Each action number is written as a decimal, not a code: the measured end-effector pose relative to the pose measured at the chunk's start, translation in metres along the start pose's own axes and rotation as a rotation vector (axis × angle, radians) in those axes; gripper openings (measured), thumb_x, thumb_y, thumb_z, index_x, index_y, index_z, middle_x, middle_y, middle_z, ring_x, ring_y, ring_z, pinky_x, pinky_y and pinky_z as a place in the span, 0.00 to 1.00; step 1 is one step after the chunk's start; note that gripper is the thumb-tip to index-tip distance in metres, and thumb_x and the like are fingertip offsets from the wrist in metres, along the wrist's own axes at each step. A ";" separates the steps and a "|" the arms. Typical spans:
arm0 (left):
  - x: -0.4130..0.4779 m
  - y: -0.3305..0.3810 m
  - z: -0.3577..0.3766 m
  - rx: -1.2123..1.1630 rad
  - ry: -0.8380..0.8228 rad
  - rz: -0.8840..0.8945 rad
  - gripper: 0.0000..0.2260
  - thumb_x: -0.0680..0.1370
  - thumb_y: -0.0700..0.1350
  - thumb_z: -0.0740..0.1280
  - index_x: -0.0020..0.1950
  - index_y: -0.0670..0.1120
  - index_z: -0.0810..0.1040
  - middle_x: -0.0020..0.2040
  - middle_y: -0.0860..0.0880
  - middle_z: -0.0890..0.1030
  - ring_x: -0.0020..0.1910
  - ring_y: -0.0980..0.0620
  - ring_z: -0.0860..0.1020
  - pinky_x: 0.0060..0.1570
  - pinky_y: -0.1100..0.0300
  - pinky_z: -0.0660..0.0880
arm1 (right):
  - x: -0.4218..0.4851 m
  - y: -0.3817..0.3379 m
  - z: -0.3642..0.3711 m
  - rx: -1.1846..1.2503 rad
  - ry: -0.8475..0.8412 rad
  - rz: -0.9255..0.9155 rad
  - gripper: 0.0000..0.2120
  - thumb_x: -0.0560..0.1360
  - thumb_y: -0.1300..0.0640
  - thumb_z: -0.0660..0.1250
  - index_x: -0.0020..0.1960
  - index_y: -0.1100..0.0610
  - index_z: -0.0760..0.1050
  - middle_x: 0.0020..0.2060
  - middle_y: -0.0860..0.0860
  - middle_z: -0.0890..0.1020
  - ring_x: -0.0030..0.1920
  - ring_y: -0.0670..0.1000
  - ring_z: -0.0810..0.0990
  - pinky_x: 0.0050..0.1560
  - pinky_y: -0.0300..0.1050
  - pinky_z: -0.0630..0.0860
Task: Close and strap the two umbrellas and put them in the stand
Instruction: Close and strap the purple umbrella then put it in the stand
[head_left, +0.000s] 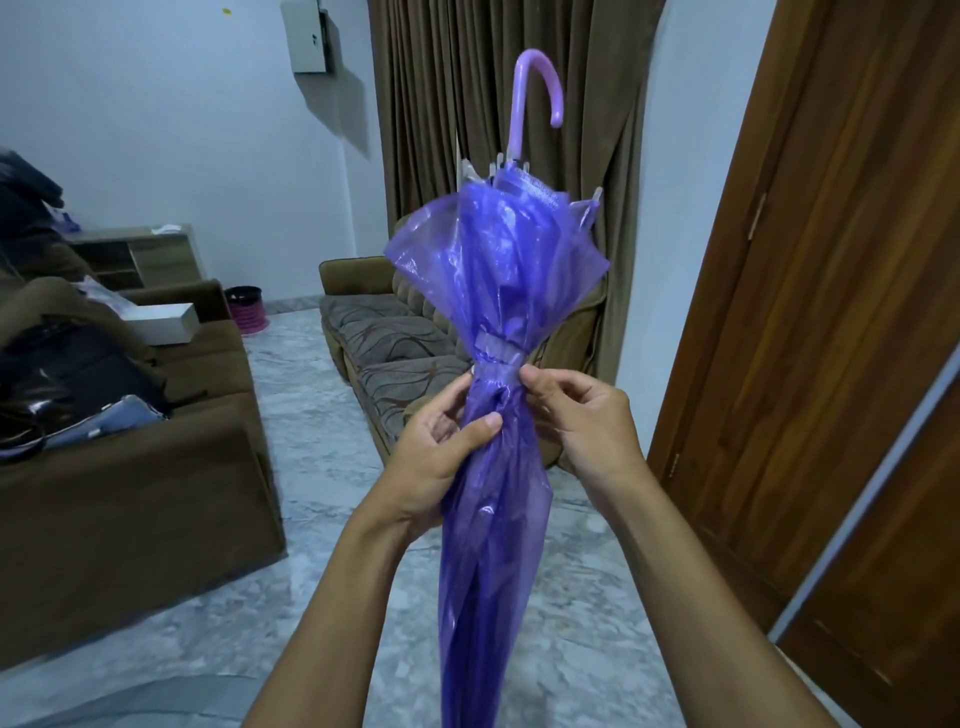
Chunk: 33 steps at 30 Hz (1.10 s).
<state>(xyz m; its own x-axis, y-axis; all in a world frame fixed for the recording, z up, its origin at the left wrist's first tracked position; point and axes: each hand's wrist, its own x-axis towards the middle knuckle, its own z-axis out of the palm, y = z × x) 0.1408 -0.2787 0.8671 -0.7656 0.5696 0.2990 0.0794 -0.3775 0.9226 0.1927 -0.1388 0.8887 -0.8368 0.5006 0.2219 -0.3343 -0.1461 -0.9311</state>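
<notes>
Umbrella (498, 270), purple translucent, closed, held hook-handle up in front of the patterned sofa (384, 338): we grip its gathered canopy in the left hand (441, 447), and the fingertips of the right hand (582, 421) pinch the strap (496, 356) wound round its waist. We judge the strapping nearly finished. We cannot pick out a second umbrella, and stowing is not yet done, perhaps in the pink bin (247, 309) left of that sofa.

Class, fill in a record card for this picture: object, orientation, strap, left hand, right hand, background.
object: purple umbrella, canopy folded shut
orientation: upright, hooked handle at top
strap: wrapped round the canopy; cannot tell whether it is fastened
left hand: grips the canopy just below the strap
right hand: pinches the strap
background: patterned sofa, brown curtain
</notes>
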 end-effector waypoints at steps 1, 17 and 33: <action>0.001 0.000 0.000 0.019 -0.001 -0.016 0.24 0.75 0.35 0.68 0.70 0.40 0.71 0.65 0.38 0.78 0.56 0.47 0.78 0.56 0.58 0.78 | -0.001 0.000 0.001 -0.013 -0.002 0.007 0.04 0.74 0.61 0.72 0.45 0.62 0.83 0.37 0.58 0.84 0.36 0.53 0.80 0.36 0.43 0.79; 0.007 0.006 0.004 0.665 0.024 0.171 0.32 0.71 0.44 0.77 0.72 0.51 0.70 0.63 0.56 0.79 0.62 0.63 0.77 0.63 0.64 0.73 | -0.012 -0.012 -0.005 -0.164 -0.022 -0.123 0.08 0.79 0.66 0.64 0.54 0.68 0.80 0.42 0.60 0.85 0.35 0.49 0.86 0.36 0.40 0.83; 0.007 -0.007 0.013 0.032 -0.010 -0.001 0.26 0.70 0.36 0.69 0.68 0.42 0.73 0.57 0.42 0.83 0.48 0.51 0.82 0.49 0.62 0.79 | -0.012 -0.006 -0.017 0.126 -0.042 0.186 0.16 0.68 0.53 0.73 0.52 0.62 0.81 0.42 0.56 0.85 0.37 0.50 0.82 0.41 0.41 0.79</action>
<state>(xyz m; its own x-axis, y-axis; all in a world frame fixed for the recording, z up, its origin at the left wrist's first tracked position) 0.1430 -0.2623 0.8662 -0.7592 0.5774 0.3003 0.0993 -0.3533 0.9302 0.2116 -0.1294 0.8864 -0.9056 0.4192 0.0640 -0.2216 -0.3391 -0.9143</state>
